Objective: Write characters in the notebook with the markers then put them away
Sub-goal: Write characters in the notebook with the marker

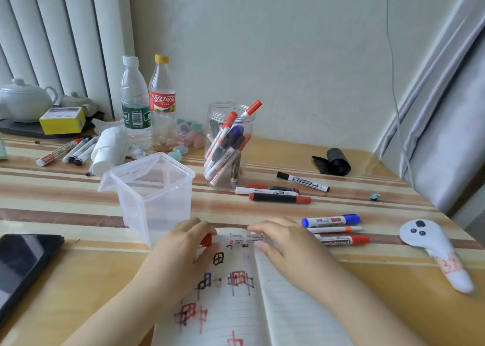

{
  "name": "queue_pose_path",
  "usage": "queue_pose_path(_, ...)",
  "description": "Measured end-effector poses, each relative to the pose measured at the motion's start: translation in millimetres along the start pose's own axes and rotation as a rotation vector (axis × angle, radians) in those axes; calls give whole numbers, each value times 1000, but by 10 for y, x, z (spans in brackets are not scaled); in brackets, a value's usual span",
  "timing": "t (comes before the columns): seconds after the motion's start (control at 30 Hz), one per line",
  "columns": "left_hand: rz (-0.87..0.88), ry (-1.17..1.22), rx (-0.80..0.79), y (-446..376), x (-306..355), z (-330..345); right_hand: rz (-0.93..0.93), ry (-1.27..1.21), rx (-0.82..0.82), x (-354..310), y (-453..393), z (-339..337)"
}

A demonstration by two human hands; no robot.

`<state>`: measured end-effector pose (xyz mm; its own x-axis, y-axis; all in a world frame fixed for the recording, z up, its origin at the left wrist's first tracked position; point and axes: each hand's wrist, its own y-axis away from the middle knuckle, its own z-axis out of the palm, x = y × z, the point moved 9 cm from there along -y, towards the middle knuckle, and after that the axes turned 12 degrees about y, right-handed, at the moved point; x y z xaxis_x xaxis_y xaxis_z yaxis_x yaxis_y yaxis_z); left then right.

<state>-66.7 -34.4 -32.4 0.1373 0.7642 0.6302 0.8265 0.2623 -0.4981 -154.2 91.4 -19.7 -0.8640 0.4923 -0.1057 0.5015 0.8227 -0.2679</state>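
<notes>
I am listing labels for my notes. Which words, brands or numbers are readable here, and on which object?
"WHITEBOARD MARKER": black-capped marker.
"可口可乐": yellow-capped bottle.
Handwritten "田", "中": notebook.
Red scribble, unclear: white controller.
Other marker labels: blurred.

You're sitting at home: a striped wooden-look table (pixel 341 256) pushed against a pale plastered wall (pixel 301 57), a white ribbed radiator (pixel 52 30) far left, a white ceramic teapot (pixel 25 100) beside it, grey fabric curtains (pixel 451 125) hanging on the right.
</notes>
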Motion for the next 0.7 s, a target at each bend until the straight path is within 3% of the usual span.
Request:
queue_pose_path(0.17, -115, -50, 23, 34, -97, -42, 212, 55, 12, 493, -245, -34)
queue_pose_path(0.27, -169, -111, 25, 39, -102, -72, 136, -8, 15, 347, -277, 43)
queue_pose_path(0.37, -236, -202, 29, 53, -146, -97, 142, 87, 67, 381, -334, 53)
queue_pose_path(0.5, -143, -290, 0, 68, -93, -65, 308, 331, -23, 872, -520, 67)
queue_pose_path(0.7, -19, -453, -1, 69, 16, -38, 236, 435, -207, 1000, -689, 213)
